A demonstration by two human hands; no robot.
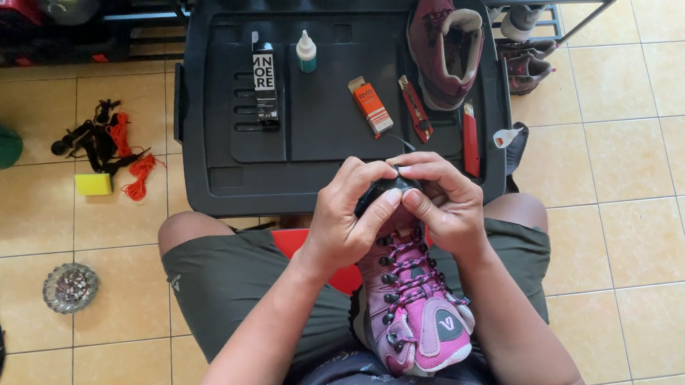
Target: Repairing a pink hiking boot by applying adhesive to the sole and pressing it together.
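A pink hiking boot lies on the person's lap, on the dark green shorts. Its tongue end is close to the body and its black toe points away. Pink and black laces cross up the front of it.

Both hands are at the toe of the boot. The left hand is curled around the left side of the toe, with the thumb pressed on top. The right hand is curled around the right side, and its fingertips meet the left hand's fingertips over the toe. A thin dark thread sticks up from between the fingers.

Past the hands is a big black plastic lid on the tiled floor. On it lie a red box cutter, a second red cutter, a small orange box, a black box, a little glue bottle and the other boot.

Off to the left on the floor are a yellow sponge and some orange cord.
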